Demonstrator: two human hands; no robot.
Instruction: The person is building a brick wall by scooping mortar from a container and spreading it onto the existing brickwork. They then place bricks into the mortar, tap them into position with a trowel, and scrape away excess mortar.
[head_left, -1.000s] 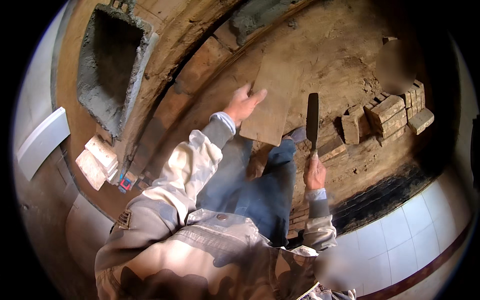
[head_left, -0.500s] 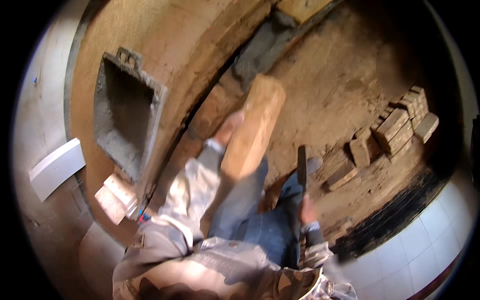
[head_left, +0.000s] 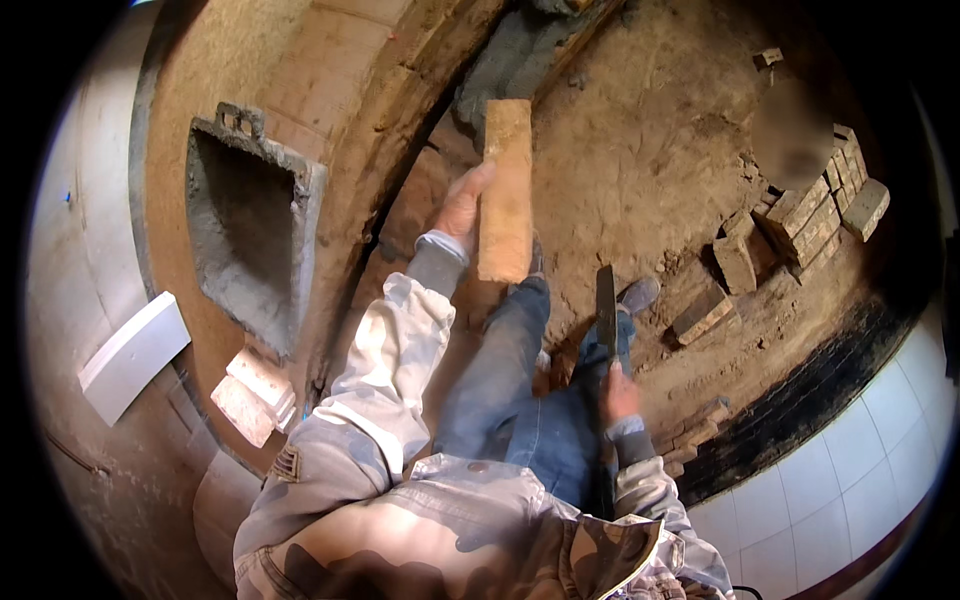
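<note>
The left hand (head_left: 462, 205), fingers clasping a brick (head_left: 507, 200), has turned it narrow side up near grey mortar (head_left: 497, 75), while the right hand (head_left: 619, 396) grips a flat-bladed tool (head_left: 606, 310).

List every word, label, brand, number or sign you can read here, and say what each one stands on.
None can be read.
Brick in the left hand: no lettering visible.
Flat-bladed tool in the right hand: no lettering visible.
Sleeve patch: stripe-like marks, too small to tell whether any are text.
</note>
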